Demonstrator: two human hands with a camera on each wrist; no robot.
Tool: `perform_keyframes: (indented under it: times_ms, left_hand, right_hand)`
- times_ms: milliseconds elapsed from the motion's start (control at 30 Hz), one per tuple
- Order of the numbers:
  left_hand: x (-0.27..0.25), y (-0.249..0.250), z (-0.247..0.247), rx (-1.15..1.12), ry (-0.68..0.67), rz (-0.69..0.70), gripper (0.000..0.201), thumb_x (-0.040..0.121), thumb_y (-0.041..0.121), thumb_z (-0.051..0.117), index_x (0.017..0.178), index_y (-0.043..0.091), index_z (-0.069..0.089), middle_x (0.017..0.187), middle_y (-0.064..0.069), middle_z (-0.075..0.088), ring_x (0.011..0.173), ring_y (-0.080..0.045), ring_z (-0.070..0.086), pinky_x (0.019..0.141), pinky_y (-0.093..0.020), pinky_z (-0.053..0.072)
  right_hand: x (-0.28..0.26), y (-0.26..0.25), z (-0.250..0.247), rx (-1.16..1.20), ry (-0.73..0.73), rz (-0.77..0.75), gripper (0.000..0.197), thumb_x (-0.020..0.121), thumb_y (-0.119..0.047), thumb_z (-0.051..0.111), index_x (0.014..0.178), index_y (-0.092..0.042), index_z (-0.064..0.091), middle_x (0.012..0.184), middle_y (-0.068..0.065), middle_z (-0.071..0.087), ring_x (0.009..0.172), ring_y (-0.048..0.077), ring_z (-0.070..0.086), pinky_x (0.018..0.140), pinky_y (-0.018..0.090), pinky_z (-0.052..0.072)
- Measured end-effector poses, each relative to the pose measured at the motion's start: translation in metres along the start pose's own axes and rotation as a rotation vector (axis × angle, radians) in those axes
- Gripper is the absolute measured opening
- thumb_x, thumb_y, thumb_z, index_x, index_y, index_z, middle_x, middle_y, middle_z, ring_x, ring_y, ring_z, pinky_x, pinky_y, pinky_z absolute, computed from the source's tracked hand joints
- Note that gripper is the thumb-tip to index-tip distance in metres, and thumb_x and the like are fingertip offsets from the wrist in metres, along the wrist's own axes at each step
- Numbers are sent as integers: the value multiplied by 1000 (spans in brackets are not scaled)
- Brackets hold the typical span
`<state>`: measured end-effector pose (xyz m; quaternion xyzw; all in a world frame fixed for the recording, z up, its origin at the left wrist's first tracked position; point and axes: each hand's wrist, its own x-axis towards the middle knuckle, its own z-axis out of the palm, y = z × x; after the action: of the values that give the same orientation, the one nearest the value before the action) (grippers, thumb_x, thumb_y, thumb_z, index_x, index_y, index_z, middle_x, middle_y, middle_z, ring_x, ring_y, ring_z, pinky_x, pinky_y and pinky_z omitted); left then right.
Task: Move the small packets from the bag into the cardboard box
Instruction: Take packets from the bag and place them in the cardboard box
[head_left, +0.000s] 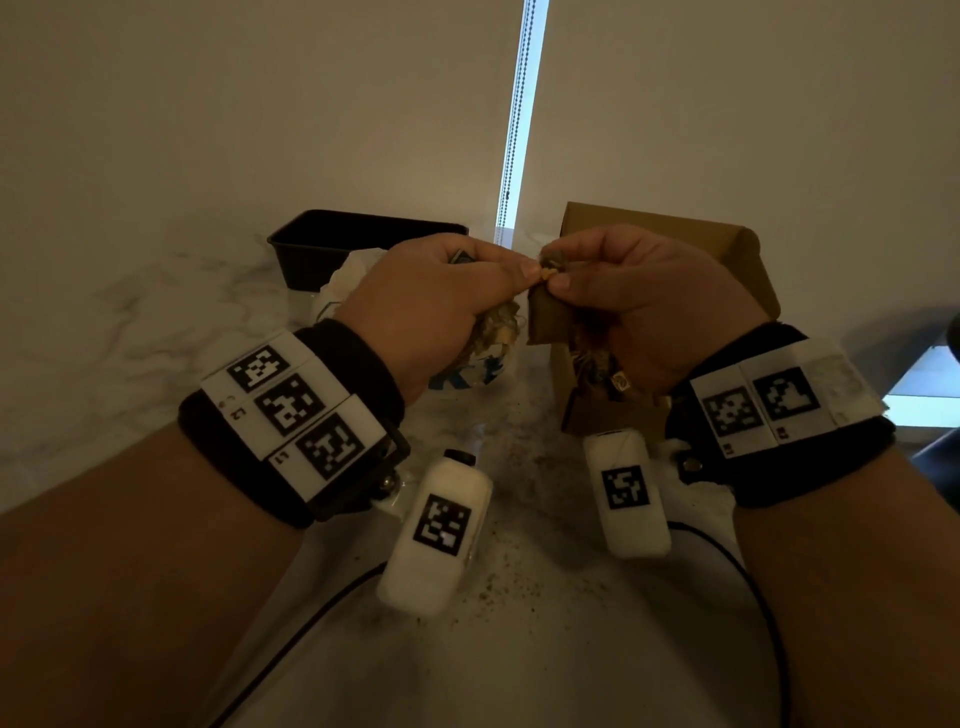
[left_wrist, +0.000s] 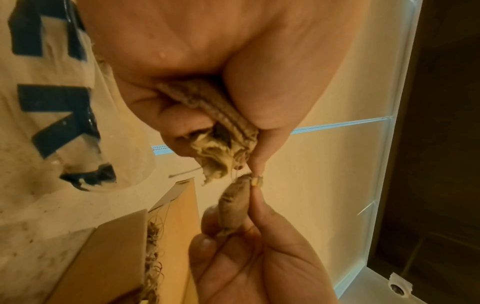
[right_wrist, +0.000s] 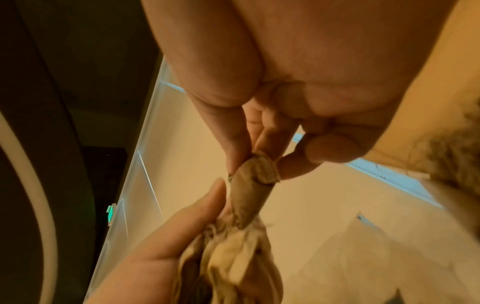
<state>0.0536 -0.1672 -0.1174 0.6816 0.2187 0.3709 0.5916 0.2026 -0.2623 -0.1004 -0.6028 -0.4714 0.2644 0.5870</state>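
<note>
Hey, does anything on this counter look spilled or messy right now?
Yes. Dark crumbs or specks are scattered over the white marble counter, below the hands and beside the cardboard box. They look like spilled debris; from where is unclear.

tan packets (left_wrist: 231, 207), brown box (head_left: 675, 249) — black tray (head_left: 332, 244)

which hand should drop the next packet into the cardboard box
Likely the right hand: it pinches a single packet and hovers over the cardboard box. The left hand grips a bunch beside it.

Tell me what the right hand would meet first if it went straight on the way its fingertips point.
Likely the left hand: the right hand pinches a packet with fingertips almost touching the left thumb.
</note>
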Motion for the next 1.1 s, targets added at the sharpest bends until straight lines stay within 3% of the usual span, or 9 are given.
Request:
perform_keyframes:
  times_ms: [133,233,400,567,700,800,900,1000,1100]
  left_hand:
    - [1,-3,2,95,29,15,4,88,29,75,84,28,74,89,2,75,87,-15,71,81,-33,58]
    - [-1,-6,5,136,-17,-10,3,89,27,73,89,26,75,87,2,75,83,-13,71,73,-28,55]
    - [-3,-14,11,226,-103,-58,12,89,30,70,98,28,77,90,7,76,91,-13,72,91,-39,57]
    - [-7,-16,18,300,-195,-95,19,83,35,69,95,24,79,92,2,77,94,-18,71,93,-47,57]
    - [-12,-17,22,368,-262,-130,41,66,50,64,97,28,79,99,1,76,98,-20,70,94,-49,55]
    - [-12,-18,22,374,-270,-156,46,65,51,63,97,22,79,98,-3,76,97,-22,70,94,-50,55]
    - [-9,-19,18,298,-227,-169,40,72,47,69,96,15,79,86,-5,76,80,-22,71,80,-45,57]
    - [-6,-17,14,183,-154,-199,23,88,35,70,95,14,76,65,1,70,54,-10,62,53,-26,45]
    - [-5,-13,11,39,-65,-236,22,89,32,72,93,11,74,61,1,68,51,-11,62,41,-18,41]
  right_hand:
    - [-3,-17,-25,28,82,39,15,86,3,61,90,-11,64,76,5,71,64,16,67,50,26,47]
    - [-4,-20,-42,-125,79,102,14,86,1,63,86,-12,64,74,4,72,66,16,67,51,28,48]
    - [-6,-9,-41,-523,-15,300,14,83,-2,69,89,-14,67,87,7,73,82,24,72,73,38,59]
    - [-1,-13,-32,-760,-90,380,17,80,-3,73,82,-19,68,92,8,70,88,26,70,82,44,59]
    - [2,-16,-22,-937,-160,408,17,82,-8,72,80,-24,67,92,3,69,87,21,68,80,37,60]
    - [3,-17,-13,-1070,-210,408,19,87,-9,66,78,-26,65,82,-3,64,72,12,61,64,24,53]
    - [3,-18,-7,-1218,-225,360,16,91,-13,60,97,-24,70,78,-11,58,69,6,53,61,17,45]
    - [4,-18,-7,-1233,-222,364,19,91,-14,62,106,-17,72,94,1,69,87,18,65,77,31,57]
    - [5,-16,-7,-1187,-215,410,18,88,-16,66,105,-14,71,102,8,71,93,25,68,86,40,58]
